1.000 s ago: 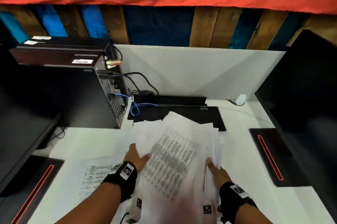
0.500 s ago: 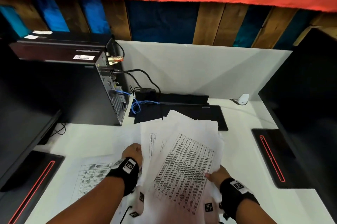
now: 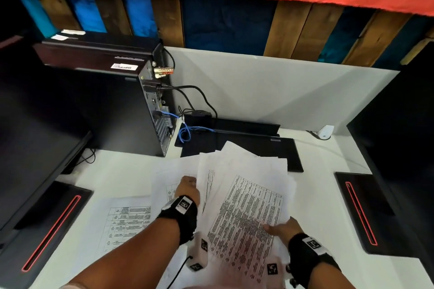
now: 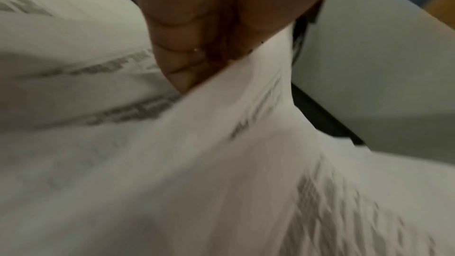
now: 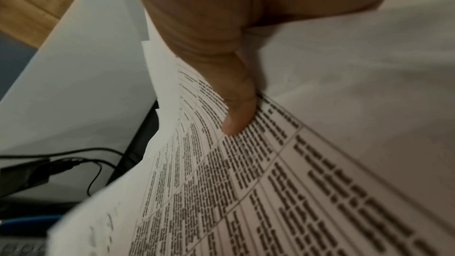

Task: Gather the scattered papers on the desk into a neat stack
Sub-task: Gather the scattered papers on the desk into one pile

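A loose bundle of printed papers (image 3: 246, 206) is lifted over the middle of the white desk (image 3: 122, 171), fanned and uneven at its far edge. My right hand (image 3: 279, 227) pinches its near right side, thumb (image 5: 238, 116) pressed on the top printed sheet (image 5: 270, 192). My left hand (image 3: 187, 187) is at the bundle's left edge, its curled fingers (image 4: 182, 54) tucked behind the paper (image 4: 221, 143). One printed sheet (image 3: 122, 220) lies flat on the desk to the left, and another sheet (image 3: 166, 183) lies under my left hand.
A black computer tower (image 3: 105, 105) with cables (image 3: 187, 133) stands at the back left. Dark monitors (image 3: 35, 136) (image 3: 399, 136) flank the desk, their bases (image 3: 47, 223) (image 3: 366, 213) near the papers. A black flat device (image 3: 246, 145) lies behind the bundle.
The bundle has swung from blurred motion to a steadier hold. My left hand slid forward along its left edge, and my right hand shifted to the near right side.
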`<state>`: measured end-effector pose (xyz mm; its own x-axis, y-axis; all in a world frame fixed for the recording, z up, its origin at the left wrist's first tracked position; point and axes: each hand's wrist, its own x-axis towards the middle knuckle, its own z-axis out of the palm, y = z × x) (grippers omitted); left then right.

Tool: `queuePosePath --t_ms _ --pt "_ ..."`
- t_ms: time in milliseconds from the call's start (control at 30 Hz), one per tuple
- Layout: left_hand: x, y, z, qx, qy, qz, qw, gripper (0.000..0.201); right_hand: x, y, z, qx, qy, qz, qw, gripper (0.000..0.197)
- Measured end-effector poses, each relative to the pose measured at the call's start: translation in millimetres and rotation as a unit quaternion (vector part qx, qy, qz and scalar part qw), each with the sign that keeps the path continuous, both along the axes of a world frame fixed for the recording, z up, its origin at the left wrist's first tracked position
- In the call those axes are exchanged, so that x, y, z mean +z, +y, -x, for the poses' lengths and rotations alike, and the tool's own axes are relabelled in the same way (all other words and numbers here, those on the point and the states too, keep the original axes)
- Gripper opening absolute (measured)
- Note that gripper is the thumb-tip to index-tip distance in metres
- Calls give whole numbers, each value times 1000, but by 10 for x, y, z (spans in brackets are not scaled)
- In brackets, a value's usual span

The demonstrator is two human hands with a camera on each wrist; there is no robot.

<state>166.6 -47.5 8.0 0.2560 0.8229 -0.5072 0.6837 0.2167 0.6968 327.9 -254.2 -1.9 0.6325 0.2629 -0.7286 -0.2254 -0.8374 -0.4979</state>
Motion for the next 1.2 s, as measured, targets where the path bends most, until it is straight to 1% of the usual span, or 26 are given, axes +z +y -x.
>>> queuePosePath --t_ms 33,67,100,167,233,267,333,400,467,500,567,633,667,700,767,833,900,933,1000,1033,1133,1200 --pt "-24 89 88 13 4 -12 1000 19 16 -1 1 3 -2 11 1000 70" --pt "-67 191 206 15 21 -41 999 16 10 -6 -5 5 -5 12 1000 63" --pt "-93 290 343 3 51 -70 996 19 23 -19 -16 11 -8 16 1000 58" --pt "-145 486 658 -72 163 -111 978 32 37 -34 -26 14 -9 22 1000 48" --pt "-96 632 986 -139 261 -115 948 47 14 -36 -26 13 2 21 1000 26" --pt "-103 699 1128 -164 284 -111 938 57 -8 -35 -37 6 2 21 1000 30" --pt "-113 775 1362 -219 292 -88 927 84 -34 -30 -35 16 -1 23 1000 41" --pt "-146 774 1493 -271 296 -85 912 106 -8 -11 -22 33 -4 31 999 40" --pt "-170 739 1548 -301 310 -108 896 115 44 -3 -1 75 -2 54 996 37" --pt "-175 724 1565 -304 326 -115 888 115 67 3 18 83 -7 65 994 43" --pt "-152 700 1559 -312 363 -134 868 105 72 -4 21 87 -10 64 994 40" --pt "-112 684 1531 -318 390 -147 851 83 36 -21 2 91 -18 72 993 52" --pt "-104 679 1526 -315 395 -141 851 73 11 -23 -2 86 -23 73 993 53" --pt "-110 683 1524 -306 392 -131 858 65 12 -32 10 81 -32 72 994 53" --pt "-88 698 1515 -284 365 -99 881 52 4 -51 19 74 -44 73 994 54" --pt "-6 774 1475 -259 330 -96 903 45 4 -70 14 55 -31 68 996 53" --pt "239 861 1407 -225 317 -130 912 34 6 -79 9 38 -19 65 997 48" --pt "401 903 1376 -204 309 -153 916 26 15 -87 12 43 -18 67 997 45" --pt "775 960 1310 -166 277 -206 924 13 -25 -102 -16 44 -11 60 997 43" --pt "978 951 1278 -147 261 -238 924 11 -26 -97 -16 37 -5 61 997 41" --pt "1576 757 1161 -126 207 -335 911 10 -15 -96 -21 8 -2 56 998 38" --pt "1904 526 1063 -137 152 -387 899 11 -20 -106 -51 -21 0 35 999 52"
